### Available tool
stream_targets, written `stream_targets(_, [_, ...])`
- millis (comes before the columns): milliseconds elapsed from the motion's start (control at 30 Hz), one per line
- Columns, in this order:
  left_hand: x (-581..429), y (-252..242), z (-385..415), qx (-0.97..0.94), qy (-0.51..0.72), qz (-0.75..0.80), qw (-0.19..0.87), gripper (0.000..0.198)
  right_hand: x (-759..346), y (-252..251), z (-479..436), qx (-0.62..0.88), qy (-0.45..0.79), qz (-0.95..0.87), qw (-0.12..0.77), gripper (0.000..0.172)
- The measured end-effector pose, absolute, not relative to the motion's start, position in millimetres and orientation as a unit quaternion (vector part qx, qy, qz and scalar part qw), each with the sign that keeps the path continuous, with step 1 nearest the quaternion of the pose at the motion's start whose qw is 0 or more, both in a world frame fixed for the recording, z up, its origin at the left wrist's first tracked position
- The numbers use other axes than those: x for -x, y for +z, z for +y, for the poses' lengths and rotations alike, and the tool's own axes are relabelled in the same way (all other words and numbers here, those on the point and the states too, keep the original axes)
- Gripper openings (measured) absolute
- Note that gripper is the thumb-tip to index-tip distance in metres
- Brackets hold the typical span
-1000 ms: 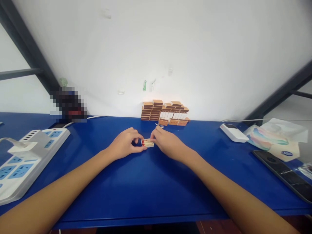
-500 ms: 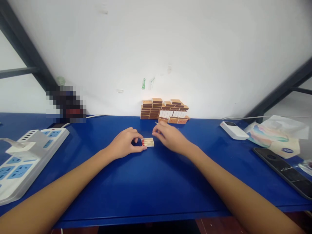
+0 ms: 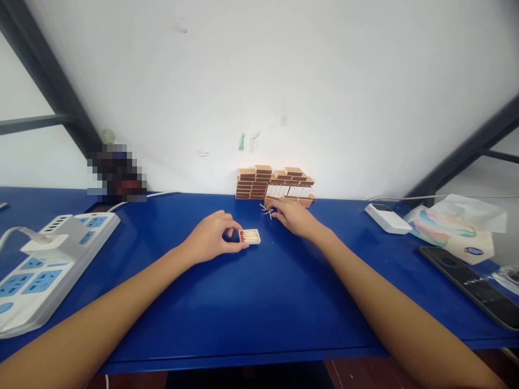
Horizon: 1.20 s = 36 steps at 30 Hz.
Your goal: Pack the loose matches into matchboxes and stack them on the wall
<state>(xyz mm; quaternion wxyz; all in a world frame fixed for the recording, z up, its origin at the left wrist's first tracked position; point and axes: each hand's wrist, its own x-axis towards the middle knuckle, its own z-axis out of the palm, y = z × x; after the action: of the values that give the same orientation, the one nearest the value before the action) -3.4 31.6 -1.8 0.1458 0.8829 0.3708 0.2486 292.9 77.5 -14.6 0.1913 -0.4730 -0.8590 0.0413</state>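
A small open matchbox tray [image 3: 250,236] lies on the blue table with red-headed matches side by side in it. The thumb and fingers of my left hand [image 3: 214,235] close on its left end, by the match heads. A few loose matches [image 3: 266,210] lie crossed on the table beyond the tray. Over them, my right hand [image 3: 295,217] has its thumb and fingertips curled in a pinch at a match; the exact contact is too small to see well.
Stacked matchboxes [image 3: 253,186] stand against the white wall behind my right hand. A power strip [image 3: 52,265] with a plugged-in adapter is at left. On the right are a white device [image 3: 388,218], a tissue pack [image 3: 441,224] and a black phone [image 3: 470,286].
My right hand has moved from beside the tray, away and to the right, down to the loose matches, which now show more. My left hand keeps hold of the tray. The view has shifted slightly.
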Motion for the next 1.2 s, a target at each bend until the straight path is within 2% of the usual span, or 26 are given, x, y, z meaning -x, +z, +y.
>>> stream_targets(333, [12,-2,40,-0.883,0.245,0.381,0.125,0.033,-297,-18,83,0.475,0.062,-0.861,0.17,0.012])
stream_targets(900, [10,-1,38,-0.886,0.234,0.38,0.123,0.035,-309,-23,85,0.503,0.063,-0.842,0.186,0.012])
stream_targets(1100, [11,-1,39,-0.888,0.233,0.377,0.122,0.032,-307,-21,85,0.522,0.071,-0.835,0.158,0.013])
stream_targets(1200, [12,-1,39,-0.887,0.235,0.378,0.122,0.032,-296,-15,76,0.515,0.089,-0.834,0.18,0.012])
